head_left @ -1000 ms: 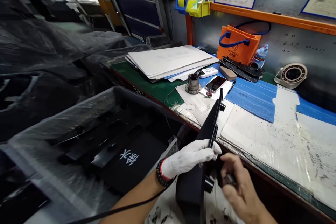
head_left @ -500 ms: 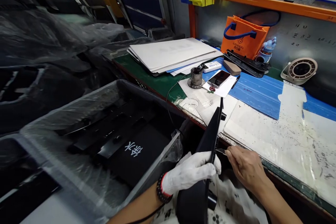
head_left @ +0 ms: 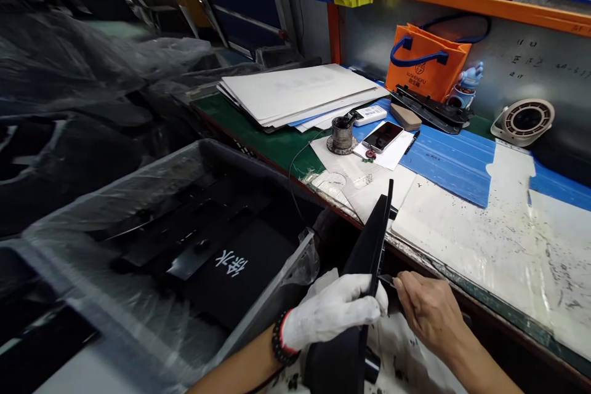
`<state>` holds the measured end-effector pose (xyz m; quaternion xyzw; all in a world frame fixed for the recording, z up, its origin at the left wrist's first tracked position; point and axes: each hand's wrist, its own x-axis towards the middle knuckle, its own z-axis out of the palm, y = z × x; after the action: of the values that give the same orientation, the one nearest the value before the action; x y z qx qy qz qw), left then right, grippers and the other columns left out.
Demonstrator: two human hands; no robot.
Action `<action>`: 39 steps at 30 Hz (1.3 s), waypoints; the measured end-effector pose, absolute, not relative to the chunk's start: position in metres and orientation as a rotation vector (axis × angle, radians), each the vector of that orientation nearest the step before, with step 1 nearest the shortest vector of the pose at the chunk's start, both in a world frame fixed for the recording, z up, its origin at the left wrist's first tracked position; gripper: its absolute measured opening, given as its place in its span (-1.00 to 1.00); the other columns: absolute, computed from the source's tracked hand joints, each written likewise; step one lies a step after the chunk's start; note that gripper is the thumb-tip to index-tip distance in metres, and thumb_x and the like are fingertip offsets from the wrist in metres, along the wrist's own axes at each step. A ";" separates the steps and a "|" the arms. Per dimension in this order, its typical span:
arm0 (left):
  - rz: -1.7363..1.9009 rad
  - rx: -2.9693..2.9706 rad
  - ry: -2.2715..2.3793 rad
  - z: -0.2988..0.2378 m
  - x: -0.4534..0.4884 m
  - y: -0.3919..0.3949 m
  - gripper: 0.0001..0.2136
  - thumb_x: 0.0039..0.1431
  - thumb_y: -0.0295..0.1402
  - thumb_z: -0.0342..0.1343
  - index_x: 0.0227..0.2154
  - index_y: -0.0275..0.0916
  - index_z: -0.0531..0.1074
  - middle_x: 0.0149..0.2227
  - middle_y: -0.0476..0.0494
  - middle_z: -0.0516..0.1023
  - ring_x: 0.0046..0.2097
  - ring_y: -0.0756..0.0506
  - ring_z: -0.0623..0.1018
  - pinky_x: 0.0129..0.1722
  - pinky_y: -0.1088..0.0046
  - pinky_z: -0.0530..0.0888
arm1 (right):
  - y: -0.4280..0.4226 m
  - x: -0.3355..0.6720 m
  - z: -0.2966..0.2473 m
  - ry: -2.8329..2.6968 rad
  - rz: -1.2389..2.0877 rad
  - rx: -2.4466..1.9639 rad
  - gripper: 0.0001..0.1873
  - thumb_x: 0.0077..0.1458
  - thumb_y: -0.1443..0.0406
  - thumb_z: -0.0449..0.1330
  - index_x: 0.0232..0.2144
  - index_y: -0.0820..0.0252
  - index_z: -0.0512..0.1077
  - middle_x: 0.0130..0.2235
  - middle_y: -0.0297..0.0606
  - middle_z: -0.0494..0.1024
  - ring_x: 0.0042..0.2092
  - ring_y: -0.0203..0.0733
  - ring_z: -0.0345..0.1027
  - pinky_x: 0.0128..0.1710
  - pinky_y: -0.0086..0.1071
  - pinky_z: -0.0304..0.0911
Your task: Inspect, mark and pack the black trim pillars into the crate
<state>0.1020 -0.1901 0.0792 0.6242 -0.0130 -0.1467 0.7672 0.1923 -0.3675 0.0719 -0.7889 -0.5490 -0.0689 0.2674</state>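
My left hand (head_left: pixel 335 311), in a white glove, grips a long black plastic part (head_left: pixel 364 252) by its edge. The part stands steeply tilted over my lap, its upper end near the table's edge. My bare right hand (head_left: pixel 429 314) is closed in a pinch on a small thin blade (head_left: pixel 386 280). The blade's tip meets or nearly meets the part's right edge, just above my gloved fingers; contact cannot be made out. Most of the blade is hidden in my fingers.
To the left, a plastic-lined crate (head_left: pixel 272 295) holds several black parts. On the workbench (head_left: pixel 462 240) are a metal pot (head_left: pixel 342 135), a phone (head_left: pixel 383 136), stacked white sheets (head_left: pixel 300 92), an orange bag (head_left: pixel 422 68) and a small fan (head_left: pixel 526 122).
Both hands have moved slightly down in view, the right one also a little left. The black part remains in my left hand and the blade in my right. The camera view has shifted slightly.
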 end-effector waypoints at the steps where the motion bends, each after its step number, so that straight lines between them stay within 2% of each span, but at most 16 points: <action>1: -0.308 1.375 -0.016 0.080 0.102 -0.189 -0.78 0.06 -0.21 0.11 -0.40 -0.31 0.43 -0.45 -0.05 0.37 -0.40 -0.02 0.29 -0.38 0.46 0.26 | -0.367 0.193 0.073 -1.461 -0.204 -2.110 -0.63 0.42 0.34 -0.20 -0.46 0.14 0.18 -0.57 -0.41 0.20 -0.62 -0.30 0.08 -0.59 -0.40 -0.10; 5: -0.108 1.385 0.020 0.086 0.102 -0.177 -0.83 0.01 -0.29 0.18 -0.39 -0.29 0.46 -0.40 -0.06 0.44 -0.38 -0.03 0.36 -0.36 0.48 0.32 | -0.364 0.199 0.082 -1.215 -0.263 -2.043 -0.76 0.42 0.25 -0.15 -0.15 0.20 0.28 -0.39 -0.26 0.44 -0.47 -0.21 0.35 -0.51 -0.43 0.14; 8: 0.215 1.158 0.082 0.090 0.104 -0.163 -0.80 0.10 -0.20 0.17 -0.43 -0.26 0.45 -0.31 -0.09 0.49 -0.21 -0.07 0.43 -0.12 0.46 0.36 | -0.363 0.201 0.087 -1.092 -0.228 -1.962 -0.81 0.39 0.23 -0.09 -0.12 0.16 0.28 -0.41 -0.28 0.43 -0.51 -0.21 0.34 -0.58 -0.45 0.19; 10: 0.351 0.927 0.160 0.092 0.107 -0.155 -0.77 0.10 -0.17 0.20 -0.46 -0.24 0.42 -0.33 -0.05 0.48 -0.18 -0.05 0.44 -0.06 0.47 0.38 | -0.362 0.201 0.086 -1.116 -0.196 -1.839 -0.84 0.37 0.28 -0.07 -0.13 0.12 0.29 -0.45 -0.34 0.38 -0.55 -0.25 0.31 -0.59 -0.47 0.23; 14: 0.372 0.531 0.254 0.091 0.114 -0.147 -0.67 -0.08 -0.25 0.37 -0.56 -0.23 0.29 -0.49 0.07 0.34 -0.37 0.06 0.42 -0.22 0.59 0.45 | -0.361 0.202 0.079 -1.120 -0.249 -1.698 -0.72 0.36 0.34 -0.02 0.07 0.04 0.27 -0.43 -0.37 0.42 -0.56 -0.29 0.33 -0.58 -0.51 0.30; 16: 0.331 0.417 0.286 0.087 0.116 -0.149 -0.63 -0.07 -0.28 0.38 -0.58 -0.23 0.22 -0.53 0.11 0.27 -0.43 0.09 0.38 -0.28 0.62 0.45 | -0.359 0.203 0.078 -1.099 -0.280 -1.718 -0.67 0.36 0.33 -0.02 0.12 -0.03 0.28 -0.37 -0.35 0.47 -0.46 -0.26 0.40 -0.47 -0.48 0.37; 18: 0.282 0.375 0.292 0.080 0.116 -0.154 -0.59 -0.06 -0.26 0.37 -0.59 -0.23 0.18 -0.53 0.12 0.24 -0.45 0.09 0.35 -0.30 0.60 0.45 | -0.357 0.204 0.078 -1.106 -0.273 -1.753 -0.65 0.38 0.31 -0.05 0.14 -0.04 0.30 -0.32 -0.32 0.51 -0.33 -0.20 0.45 -0.26 -0.39 0.42; 20: 0.245 0.414 0.276 0.074 0.114 -0.160 -0.56 -0.05 -0.21 0.36 -0.60 -0.23 0.15 -0.54 0.11 0.21 -0.45 0.08 0.35 -0.29 0.57 0.44 | -0.353 0.206 0.079 -1.130 -0.266 -1.778 -0.64 0.39 0.30 -0.06 0.15 0.01 0.31 -0.25 -0.27 0.54 -0.27 -0.18 0.46 -0.16 -0.32 0.41; 23: 0.207 0.519 0.245 0.072 0.111 -0.169 -0.50 -0.04 -0.13 0.34 -0.64 -0.24 0.10 -0.57 0.10 0.16 -0.46 0.08 0.31 -0.32 0.58 0.41 | -0.346 0.210 0.078 -1.118 -0.314 -1.787 -0.65 0.39 0.30 -0.05 0.15 0.10 0.32 -0.17 -0.21 0.54 -0.26 -0.16 0.46 -0.27 -0.35 0.41; 26: 0.169 0.548 0.225 0.074 0.109 -0.175 -0.48 -0.07 -0.12 0.37 -0.67 -0.26 0.09 -0.58 0.09 0.16 -0.48 0.09 0.28 -0.37 0.61 0.36 | -0.339 0.215 0.076 -1.106 -0.361 -1.810 -0.66 0.39 0.28 -0.04 0.13 0.16 0.34 -0.20 -0.20 0.54 -0.30 -0.15 0.44 -0.35 -0.36 0.38; 28: 0.154 0.539 0.207 0.076 0.109 -0.176 -0.49 -0.06 -0.13 0.37 -0.67 -0.27 0.11 -0.59 0.09 0.17 -0.51 0.09 0.24 -0.39 0.61 0.33 | -0.336 0.217 0.075 -1.113 -0.389 -1.829 -0.66 0.40 0.26 -0.05 0.10 0.20 0.36 -0.20 -0.19 0.54 -0.29 -0.14 0.44 -0.35 -0.36 0.37; 33: 0.159 0.549 0.151 0.078 0.109 -0.175 -0.52 -0.02 -0.15 0.34 -0.67 -0.27 0.14 -0.60 0.09 0.18 -0.53 0.08 0.18 -0.41 0.58 0.27 | -0.332 0.219 0.075 -1.121 -0.452 -1.846 -0.66 0.41 0.26 -0.07 0.06 0.29 0.38 -0.09 -0.11 0.52 -0.09 -0.08 0.43 -0.29 -0.38 0.39; 39: 0.170 0.625 0.137 0.075 0.108 -0.176 -0.54 0.04 -0.11 0.29 -0.66 -0.27 0.18 -0.60 0.09 0.16 -0.56 0.08 0.08 -0.50 0.56 0.20 | -0.332 0.219 0.076 -1.139 -0.465 -1.836 -0.66 0.42 0.26 -0.08 0.07 0.30 0.37 -0.14 -0.12 0.53 -0.16 -0.12 0.44 -0.30 -0.39 0.36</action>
<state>0.1078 -0.1762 0.0752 0.3069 0.0673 0.0833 0.9457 0.2191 -0.3322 0.0761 -0.7422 -0.4606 -0.1880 0.4490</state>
